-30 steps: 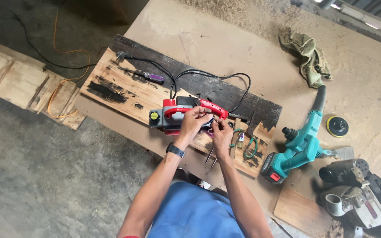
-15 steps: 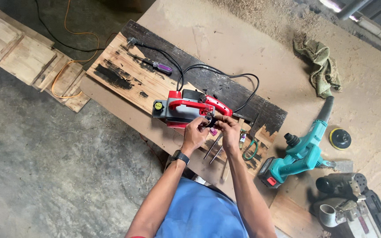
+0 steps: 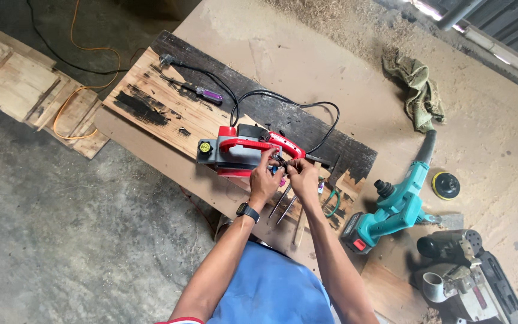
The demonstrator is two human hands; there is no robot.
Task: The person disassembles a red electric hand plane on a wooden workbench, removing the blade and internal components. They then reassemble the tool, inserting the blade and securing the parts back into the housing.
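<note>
Red electric planer point(image 3: 244, 153) lies on the scorched board point(image 3: 169, 114), long axis left-right, handle toward the person. Both hands meet at its right end. Left hand point(image 3: 265, 179) and right hand point(image 3: 303, 176) are fingertip to fingertip, pinched on something small and dark beside the handle; can't tell what. Left hand is nearer the planer body, right sits just off its end. Loose metal tools point(image 3: 283, 201) lie below the hands.

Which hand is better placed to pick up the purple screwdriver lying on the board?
Probably the left hand. The screwdriver lies up and to the left, on that hand's side of the red planer. The right hand would have to cross over the left.
</note>
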